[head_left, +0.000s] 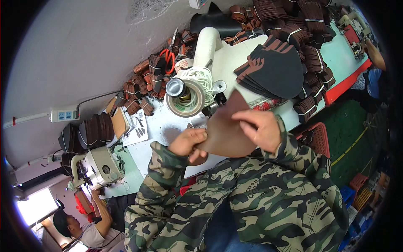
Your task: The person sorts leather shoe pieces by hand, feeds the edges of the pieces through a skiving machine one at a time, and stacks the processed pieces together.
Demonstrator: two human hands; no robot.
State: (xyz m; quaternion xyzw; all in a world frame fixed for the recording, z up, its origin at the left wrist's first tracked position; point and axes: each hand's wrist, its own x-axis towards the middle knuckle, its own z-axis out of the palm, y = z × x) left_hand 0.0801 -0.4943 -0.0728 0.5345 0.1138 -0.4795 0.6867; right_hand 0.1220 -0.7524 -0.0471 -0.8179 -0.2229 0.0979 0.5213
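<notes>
A large brown leather piece with a pointed upper end is held up over my lap in front of the table. My left hand is closed on its left edge, the thumb pressed on the upper face. Below that hand a smaller bit of brown material shows, mostly hidden. My right hand lies over the right side of the leather piece, its index finger and thumb apart and touching the surface. Just behind the piece stands a white-armed machine, its working end partly covered by the leather.
Dark cut pieces lie fanned on the machine bed. Tied brown bundles crowd the right and back. Red-handled scissors stand behind a round holder of pale cord. Left, a person works at another machine. A red basket stands right.
</notes>
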